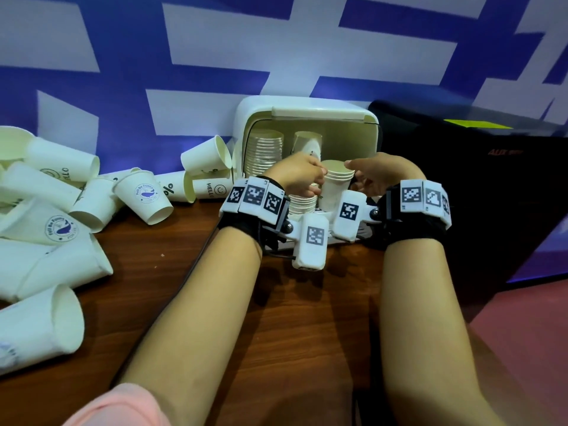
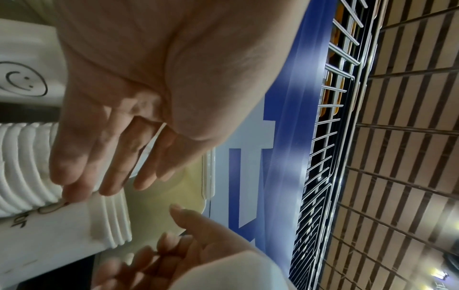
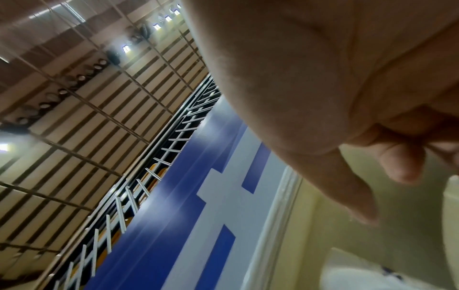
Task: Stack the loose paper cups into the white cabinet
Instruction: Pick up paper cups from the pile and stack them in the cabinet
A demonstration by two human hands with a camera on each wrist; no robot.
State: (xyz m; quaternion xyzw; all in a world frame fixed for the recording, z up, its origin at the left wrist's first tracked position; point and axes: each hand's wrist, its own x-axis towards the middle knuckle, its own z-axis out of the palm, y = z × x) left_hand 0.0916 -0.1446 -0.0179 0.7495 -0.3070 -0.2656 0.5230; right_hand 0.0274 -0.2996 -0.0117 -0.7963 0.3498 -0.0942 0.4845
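Stacks (image 1: 266,155) already stood in white cabinet (image 1: 307,113); short stack (image 1: 336,186) at its mouth touched by left hand (image 1: 299,176), fingers straight; right hand (image 1: 379,176) beside, slack, nothing held. Loose cups (image 1: 144,195) left along surface's far-left edge.

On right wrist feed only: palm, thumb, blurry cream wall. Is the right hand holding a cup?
Observer: No. Head view: right hand sits just beside a short cup stack, holding nothing.
Operator: Other hand?
Observer: Left hand fingertips touch that stack below the rims; grip unclear.
Operator: And the target?
Observer: White cabinet is open, with a tall stack already inside on its left.
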